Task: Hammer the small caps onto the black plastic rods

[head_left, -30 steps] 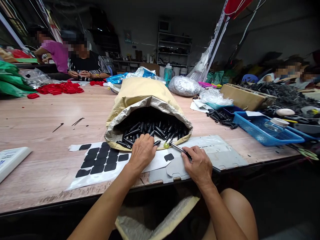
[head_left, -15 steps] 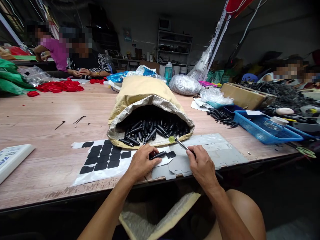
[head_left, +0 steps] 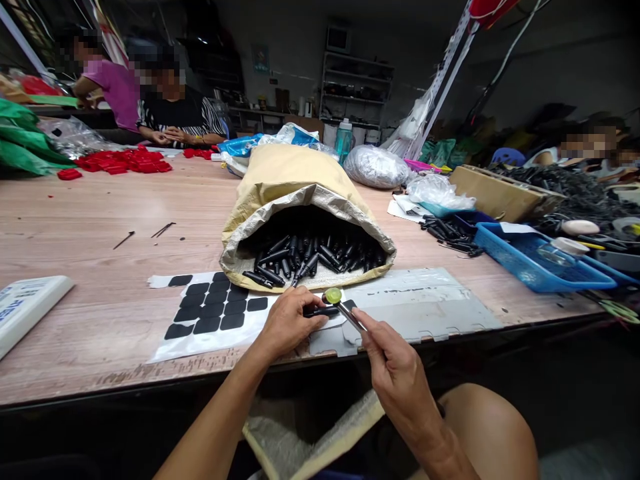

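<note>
My left hand (head_left: 290, 316) is closed around a black tubular part (head_left: 324, 311), pressing it down near the table's front edge. In my right hand (head_left: 393, 353) is a small hammer (head_left: 350, 316) with a metal handle and a yellow-green head. The hammer's head is right over the black part; whether they touch I cannot tell. Just behind my hands, a paper sack (head_left: 305, 167) lies on its side with its mouth facing me. Many similar black parts (head_left: 310, 257) fill its opening. A white sheet with black rounded squares (head_left: 213, 310) lies left of my left hand.
A grey board (head_left: 415, 303) lies under and right of my hands. Blue baskets (head_left: 540, 263) and loose black parts (head_left: 443, 233) are at the right. Red pieces (head_left: 123, 160) lie at the far left, near two people. A white box (head_left: 30, 310) sits at the left edge.
My right hand has brought the hammer leftward and lower, so its head is now over the black part. My left hand keeps its hold. The view has shifted slightly.
</note>
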`<state>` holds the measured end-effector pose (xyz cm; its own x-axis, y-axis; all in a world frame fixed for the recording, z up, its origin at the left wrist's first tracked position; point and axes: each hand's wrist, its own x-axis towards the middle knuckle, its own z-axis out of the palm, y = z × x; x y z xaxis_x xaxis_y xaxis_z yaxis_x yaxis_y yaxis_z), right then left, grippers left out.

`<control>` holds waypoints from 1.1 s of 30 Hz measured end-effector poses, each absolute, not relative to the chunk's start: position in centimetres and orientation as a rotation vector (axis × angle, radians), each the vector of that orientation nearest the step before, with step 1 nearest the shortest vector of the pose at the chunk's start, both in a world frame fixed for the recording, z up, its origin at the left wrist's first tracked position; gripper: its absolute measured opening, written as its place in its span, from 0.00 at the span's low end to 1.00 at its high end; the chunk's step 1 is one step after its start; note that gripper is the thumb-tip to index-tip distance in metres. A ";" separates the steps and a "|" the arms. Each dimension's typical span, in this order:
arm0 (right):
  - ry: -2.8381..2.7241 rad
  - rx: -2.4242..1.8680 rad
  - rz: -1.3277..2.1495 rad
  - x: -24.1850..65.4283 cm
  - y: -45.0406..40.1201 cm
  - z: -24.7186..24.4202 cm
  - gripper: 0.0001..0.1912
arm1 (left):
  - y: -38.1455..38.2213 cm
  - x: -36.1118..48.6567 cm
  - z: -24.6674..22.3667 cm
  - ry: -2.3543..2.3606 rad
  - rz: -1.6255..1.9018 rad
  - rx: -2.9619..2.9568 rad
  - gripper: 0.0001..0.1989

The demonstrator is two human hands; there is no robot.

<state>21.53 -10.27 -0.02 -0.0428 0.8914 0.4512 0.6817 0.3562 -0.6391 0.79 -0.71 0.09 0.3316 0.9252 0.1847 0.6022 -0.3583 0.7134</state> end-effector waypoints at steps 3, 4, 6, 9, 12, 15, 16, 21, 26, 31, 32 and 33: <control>-1.812 -1.392 0.248 21.0 -10.8 -0.1 0.23 | -0.6 0.8 0.1 1.320 0.786 2.082 0.06; -1.831 -1.412 0.225 20.9 -11.0 -0.3 0.24 | -0.6 0.8 0.2 1.318 0.781 2.088 0.05; -1.868 -1.474 0.189 20.8 -11.2 -0.5 0.24 | -0.7 0.9 0.4 1.322 0.773 2.091 0.04; -1.866 -1.521 0.170 21.0 -11.2 -0.7 0.24 | -0.8 0.9 0.5 1.338 0.784 2.067 0.05; -1.799 -1.479 0.164 21.5 -11.2 -0.5 0.24 | -0.9 1.0 0.5 1.345 0.785 2.059 0.07; -1.785 -1.479 0.162 21.9 -11.3 -0.6 0.23 | -0.8 1.0 0.5 1.351 0.772 2.055 0.08; -1.800 -1.487 0.170 22.0 -11.3 -0.7 0.23 | -0.8 1.0 0.5 1.356 0.771 2.050 0.08; -1.754 -1.502 0.200 22.4 -11.2 -0.7 0.21 | -0.9 0.9 0.6 1.355 0.784 2.040 0.07; -1.673 -1.641 0.002 24.3 -9.9 0.2 0.18 | -1.0 0.7 0.6 1.344 0.810 2.003 0.08; -1.775 -1.852 -0.327 27.1 -7.5 -0.1 0.16 | -1.0 0.6 0.3 1.390 0.795 1.933 0.11; -1.814 -1.839 -0.378 27.5 -7.0 -0.4 0.16 | -1.0 0.6 0.3 1.390 0.798 1.928 0.12; -1.846 -1.824 -0.413 27.8 -6.5 -0.6 0.16 | -1.0 0.6 0.3 1.388 0.802 1.925 0.12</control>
<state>27.83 -6.52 -0.59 0.0306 0.8349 0.5495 0.9895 0.0524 -0.1347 0.58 -1.04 0.26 0.2610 0.9585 0.1144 0.5777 -0.2500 0.7770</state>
